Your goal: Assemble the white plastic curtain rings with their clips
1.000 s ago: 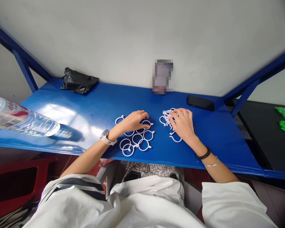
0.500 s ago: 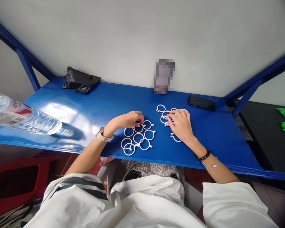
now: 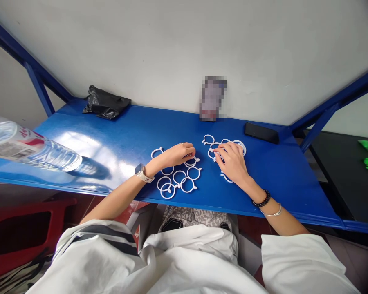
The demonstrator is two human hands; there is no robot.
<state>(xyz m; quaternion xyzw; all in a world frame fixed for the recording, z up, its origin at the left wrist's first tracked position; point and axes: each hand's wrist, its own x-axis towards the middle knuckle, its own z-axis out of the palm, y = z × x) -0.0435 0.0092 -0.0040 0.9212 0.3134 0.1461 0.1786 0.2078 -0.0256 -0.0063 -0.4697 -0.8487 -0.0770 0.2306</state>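
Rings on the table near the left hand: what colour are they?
The rings are white, seen best in the head view.

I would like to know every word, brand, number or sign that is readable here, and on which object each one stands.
No text can be read with certainty.
Clear bottle, label: red characters and a greyish printed block, too blurred to read.
Pixelated upright object: nothing legible.
Wristwatch: no readable digits.
Black phone: no lettering visible.
White rings: no lettering visible.
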